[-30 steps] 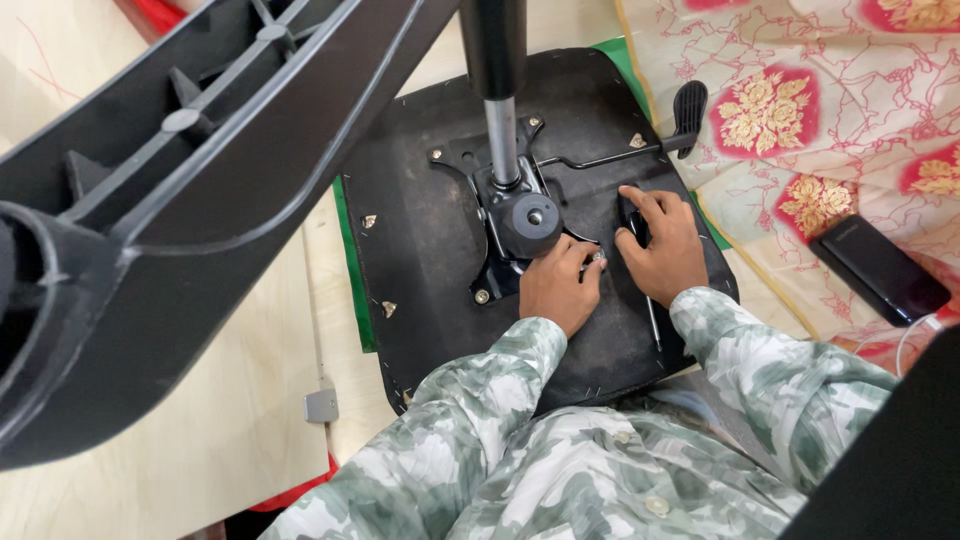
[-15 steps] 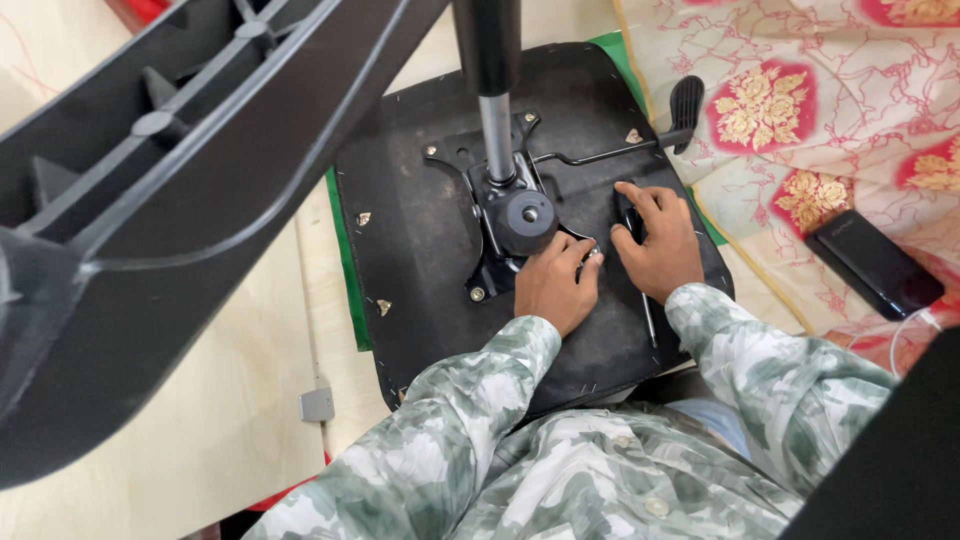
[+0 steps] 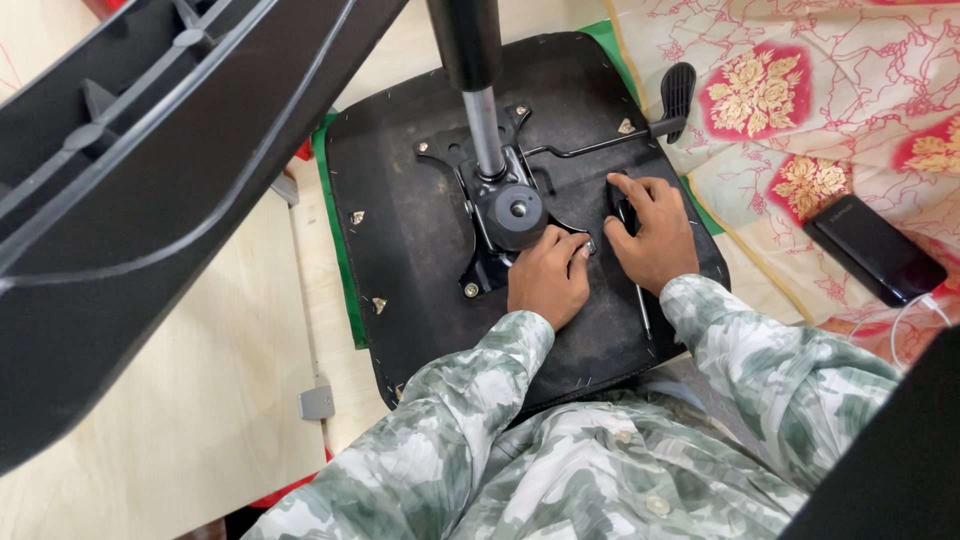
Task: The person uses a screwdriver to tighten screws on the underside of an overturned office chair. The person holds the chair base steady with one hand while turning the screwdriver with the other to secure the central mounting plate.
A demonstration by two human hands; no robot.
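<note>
My left hand (image 3: 548, 280) stays curled on the mechanism plate (image 3: 500, 215) at frame centre, my right hand (image 3: 648, 235) still clamping a dark tool (image 3: 622, 212); nothing shifted.

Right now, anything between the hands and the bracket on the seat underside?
Nothing visible. The left hand already rests on the near right corner of the metal bracket, fingers at its edge. The right hand lies on the seat base just right of it, over a thin dark tool. The gas post rises behind, clear of both.
</note>
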